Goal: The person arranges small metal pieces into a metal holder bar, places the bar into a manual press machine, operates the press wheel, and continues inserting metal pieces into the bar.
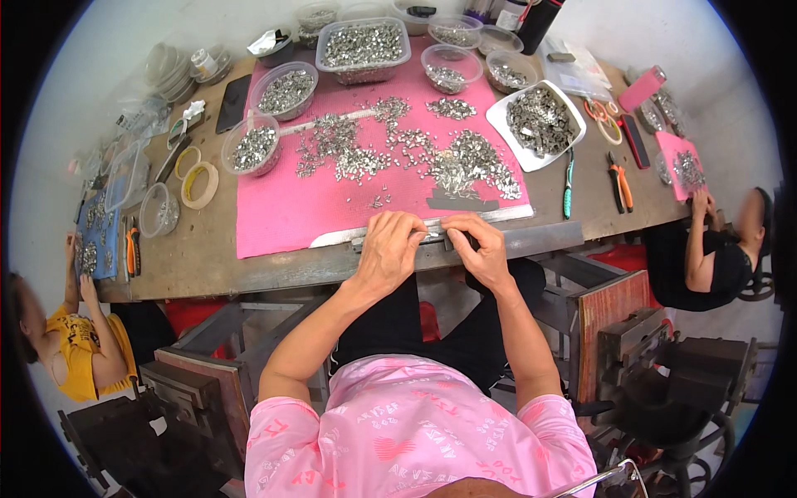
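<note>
Close together at the table's front edge, my two hands work over a grey metal bar (531,239). My left hand (387,253) has thumb and forefinger pinched at a small silver metal piece (431,236). My right hand (481,253) curls its fingers just right of that piece, with something dark partly hidden under them; what it grips is unclear. Just beyond lies a pink mat (282,212) with loose piles of small silver metal parts (469,162). A flat dark grey strip (461,203) rests on the mat behind my right hand.
Parts fill a large clear tub (363,46), several round tubs and a white tray (519,149). Right of the mat lie a green-handled tool (569,187) and orange-handled pliers (619,183); left, tape rolls (199,184) and a black phone (233,104). Co-workers sit at both table ends.
</note>
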Available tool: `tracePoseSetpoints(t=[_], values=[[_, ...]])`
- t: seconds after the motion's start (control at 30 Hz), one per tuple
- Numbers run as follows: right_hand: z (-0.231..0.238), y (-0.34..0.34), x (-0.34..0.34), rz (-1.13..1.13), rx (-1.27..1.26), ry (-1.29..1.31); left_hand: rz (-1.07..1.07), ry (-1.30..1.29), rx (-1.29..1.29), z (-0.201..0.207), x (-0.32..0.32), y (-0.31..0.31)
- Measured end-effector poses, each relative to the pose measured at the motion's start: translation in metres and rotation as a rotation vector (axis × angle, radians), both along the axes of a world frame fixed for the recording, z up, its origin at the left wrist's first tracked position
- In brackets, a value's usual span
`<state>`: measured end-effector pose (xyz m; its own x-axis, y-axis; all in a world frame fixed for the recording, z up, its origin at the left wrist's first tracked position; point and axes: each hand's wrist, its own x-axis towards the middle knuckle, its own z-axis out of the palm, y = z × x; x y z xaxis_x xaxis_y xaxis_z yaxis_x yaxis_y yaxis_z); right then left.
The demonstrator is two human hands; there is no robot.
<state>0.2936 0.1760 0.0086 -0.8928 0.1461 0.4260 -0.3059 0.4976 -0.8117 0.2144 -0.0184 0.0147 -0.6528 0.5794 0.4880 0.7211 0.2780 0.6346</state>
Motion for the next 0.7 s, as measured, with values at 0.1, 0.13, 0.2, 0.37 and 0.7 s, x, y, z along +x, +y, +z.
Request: tracePoseSetpoints(t=[0.1,0.13,0.2,0.37,0.7], values=[[0.0,-0.001,-0.001,0.008,-0.033,-0.025,0.033,-0.033,0.022,0.004,-0.006,-0.016],[0.0,-0.001,-0.001,0.002,-0.041,-0.03,0.063,-0.027,0.024,0.006,-0.01,-0.025],[0.002,-0.002,0.0,0.003,-0.054,-0.033,0.118,-0.085,0.03,0.011,-0.013,-0.043],[0.0,-0.001,0.0,-0.037,-0.026,0.003,0.115,-0.251,0.055,0.005,-0.009,-0.065],[-0.002,-0.001,0.0,-0.046,-0.022,-0.007,0.093,-0.047,0.025,-0.007,-0.005,-0.062]])
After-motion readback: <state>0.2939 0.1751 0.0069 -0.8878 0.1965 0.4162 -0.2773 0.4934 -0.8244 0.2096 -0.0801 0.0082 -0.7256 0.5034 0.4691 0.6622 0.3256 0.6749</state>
